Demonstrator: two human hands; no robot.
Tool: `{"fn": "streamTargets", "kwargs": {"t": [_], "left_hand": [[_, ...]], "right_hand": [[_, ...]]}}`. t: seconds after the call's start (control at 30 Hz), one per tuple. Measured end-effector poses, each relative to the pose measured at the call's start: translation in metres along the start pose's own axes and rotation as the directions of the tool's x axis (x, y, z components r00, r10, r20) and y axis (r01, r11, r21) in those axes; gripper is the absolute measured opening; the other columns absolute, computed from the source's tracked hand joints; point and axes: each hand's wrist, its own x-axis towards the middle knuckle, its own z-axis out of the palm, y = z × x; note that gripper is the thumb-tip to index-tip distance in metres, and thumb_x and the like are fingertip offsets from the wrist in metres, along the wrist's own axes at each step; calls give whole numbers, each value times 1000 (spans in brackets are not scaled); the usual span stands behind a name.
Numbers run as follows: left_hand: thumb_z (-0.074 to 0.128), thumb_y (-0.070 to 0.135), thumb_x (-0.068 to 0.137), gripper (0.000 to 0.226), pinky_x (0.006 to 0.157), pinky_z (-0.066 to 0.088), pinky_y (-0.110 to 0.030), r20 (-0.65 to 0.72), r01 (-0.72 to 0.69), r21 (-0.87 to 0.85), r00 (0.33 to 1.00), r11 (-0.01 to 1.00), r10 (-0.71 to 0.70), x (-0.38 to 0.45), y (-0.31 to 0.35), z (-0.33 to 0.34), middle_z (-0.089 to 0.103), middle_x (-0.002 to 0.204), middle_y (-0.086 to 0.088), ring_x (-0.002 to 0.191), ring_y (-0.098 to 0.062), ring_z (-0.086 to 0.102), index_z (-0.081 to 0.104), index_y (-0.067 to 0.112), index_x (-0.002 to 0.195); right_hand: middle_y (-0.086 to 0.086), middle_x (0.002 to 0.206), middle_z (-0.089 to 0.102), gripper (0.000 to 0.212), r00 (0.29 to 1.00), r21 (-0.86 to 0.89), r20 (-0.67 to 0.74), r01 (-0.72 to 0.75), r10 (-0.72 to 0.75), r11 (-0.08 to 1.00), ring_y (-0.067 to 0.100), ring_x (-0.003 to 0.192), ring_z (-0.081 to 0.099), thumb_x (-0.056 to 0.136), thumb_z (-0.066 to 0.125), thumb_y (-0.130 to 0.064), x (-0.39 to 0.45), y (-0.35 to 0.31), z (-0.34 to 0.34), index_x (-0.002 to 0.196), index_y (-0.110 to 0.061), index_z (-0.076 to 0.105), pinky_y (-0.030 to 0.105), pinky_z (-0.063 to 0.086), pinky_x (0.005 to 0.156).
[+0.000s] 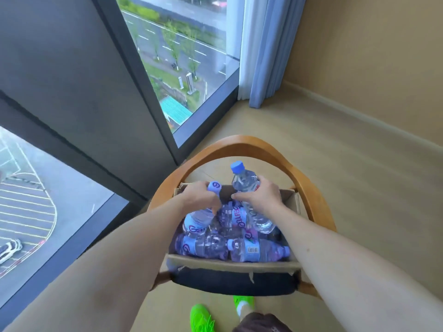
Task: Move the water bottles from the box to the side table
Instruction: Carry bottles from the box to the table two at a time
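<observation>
Green shoes at near edge, chair just beyond, carrying open cardboard box of water bottles. Left hand grips one bottle near its cap; right hand grips another, tilted, cap pointing far. Both bottles partly raised over the box. Side table not in view. Risk: lifted bottles snagging on neighbours lying loose; wet-looking plastic could slip.

One wide-angle head camera is looking steeply down and forward from above the person. It is sitting close over the box, with both forearms reaching in.
</observation>
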Motion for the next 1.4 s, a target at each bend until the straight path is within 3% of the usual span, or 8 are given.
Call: {"fn": "streamTargets", "kwargs": {"t": [0.2,0.43,0.57,0.7,0.83,1.07,1.2,1.4], "left_hand": [[66,20,46,6,42,37,-12,-91,-69,-305,995,950,43,-82,9,-52,57,50,8,42,-4,54,62,21,43],[74,15,57,28,97,54,-45,-248,-206,-671,968,712,46,-174,-14,-98,76,92,-9,91,-29,74,69,10,84],[77,25,71,35,84,59,-40,-376,-370,-768,921,522,99,-215,-32,-108,75,96,-9,89,-27,76,60,14,100],[77,35,81,27,96,53,-45,-563,-535,-791,827,297,-8,-247,-43,-105,69,95,-7,85,-25,70,62,17,95],[63,51,91,38,69,57,-33,-556,-552,-830,811,78,-183,-282,-47,-92,63,77,-8,67,-22,65,57,13,90],[63,55,89,46,66,57,-33,-614,-649,-761,734,-32,-289,-360,-87,-50,63,77,-12,63,-24,63,58,10,97],[67,50,86,57,82,58,-41,-679,-720,-694,648,14,-345,-416,-116,-12,68,109,-21,87,-33,69,62,7,122],[72,52,82,49,62,61,-36,-639,-760,-641,453,105,-622,-509,-155,55,76,91,-17,71,-31,74,71,10,108]], "right_hand": [[-12,91,70,62,998,190,-9,66,-65,980,6,84,64,49,94,-55,-62,-60,-8,98,-29,67,26,47,63],[3,97,77,57,977,434,70,151,-200,888,18,84,74,59,96,-43,-127,-133,-15,104,-20,70,30,60,61],[3,95,74,70,947,440,95,236,-306,866,16,75,74,54,93,-54,-156,-169,-15,107,-21,61,28,53,54],[4,92,78,66,891,483,196,275,-408,831,21,73,77,58,89,-59,-177,-195,-13,107,-21,64,30,58,55],[8,77,70,44,825,569,299,250,-480,784,21,62,68,77,78,-53,-202,-216,-4,95,-15,66,31,56,60],[7,71,68,42,522,541,684,104,-509,835,25,60,67,88,73,-50,-264,-229,40,95,-9,64,33,57,59],[19,130,66,83,369,449,787,206,-494,869,43,119,63,72,78,-67,-321,-218,71,134,-15,58,58,44,109],[29,119,70,57,96,427,879,278,-467,861,43,96,71,88,72,-48,-413,-195,101,129,-9,62,57,54,95]]}}
